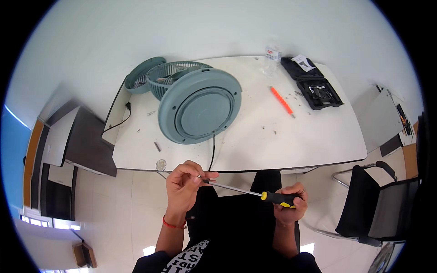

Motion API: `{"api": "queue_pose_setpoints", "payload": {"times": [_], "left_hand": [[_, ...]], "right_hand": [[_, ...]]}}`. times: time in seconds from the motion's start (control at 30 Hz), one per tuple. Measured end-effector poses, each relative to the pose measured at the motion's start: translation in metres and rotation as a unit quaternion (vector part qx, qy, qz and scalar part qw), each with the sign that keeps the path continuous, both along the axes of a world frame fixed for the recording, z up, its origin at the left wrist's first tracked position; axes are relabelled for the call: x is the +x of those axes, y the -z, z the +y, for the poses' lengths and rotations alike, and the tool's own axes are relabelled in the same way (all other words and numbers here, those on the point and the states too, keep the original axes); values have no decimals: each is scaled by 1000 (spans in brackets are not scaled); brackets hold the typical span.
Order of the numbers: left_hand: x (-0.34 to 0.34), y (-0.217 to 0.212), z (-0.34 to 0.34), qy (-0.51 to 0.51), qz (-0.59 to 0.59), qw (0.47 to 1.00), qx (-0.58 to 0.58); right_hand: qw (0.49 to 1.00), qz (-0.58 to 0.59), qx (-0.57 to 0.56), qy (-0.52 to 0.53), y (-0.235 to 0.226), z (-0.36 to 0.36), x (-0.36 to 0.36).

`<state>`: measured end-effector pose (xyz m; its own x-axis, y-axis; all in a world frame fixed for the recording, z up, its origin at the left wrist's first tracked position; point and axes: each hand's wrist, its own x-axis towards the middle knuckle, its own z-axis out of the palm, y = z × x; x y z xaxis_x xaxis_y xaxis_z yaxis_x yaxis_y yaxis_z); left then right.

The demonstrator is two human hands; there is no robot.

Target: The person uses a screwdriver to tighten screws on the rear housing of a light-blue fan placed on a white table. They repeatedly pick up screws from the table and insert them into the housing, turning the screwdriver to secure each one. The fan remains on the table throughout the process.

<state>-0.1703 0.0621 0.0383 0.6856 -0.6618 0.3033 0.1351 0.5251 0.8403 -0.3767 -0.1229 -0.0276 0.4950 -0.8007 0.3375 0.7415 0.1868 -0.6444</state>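
Over my lap, just off the table's front edge, my right hand point(290, 203) grips the black and yellow handle of a screwdriver point(236, 189). Its metal shaft points left toward my left hand point(183, 185). There, thumb and fingertips pinch a small shiny metal piece point(199, 176) close to the screwdriver's tip; its exact kind is too small to make out. Beyond my hands, a grey-green fan point(205, 111) lies on the white table point(282, 150), its round base facing me. A black cord point(213, 154) runs from the base over the table's edge.
A round fan grille point(139, 82) lies at the back left. Near it is a black plug point(128, 106). Toward the right are an orange rod-shaped tool point(282, 102), a clear bottle point(272, 57) and an open black tool case point(321, 94). A black chair point(364, 200) stands at right.
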Motion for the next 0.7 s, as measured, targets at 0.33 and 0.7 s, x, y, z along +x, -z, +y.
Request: {"api": "queue_pose_setpoints", "payload": {"times": [0.33,0.7], "left_hand": [[10,3,14,25,46,998,-22],[16,2,14,6,-21,999,-35]], "right_hand": [[1000,-3,-2,-29,-3,12,15],[997,13,45,-56,-2,21,22]]}}
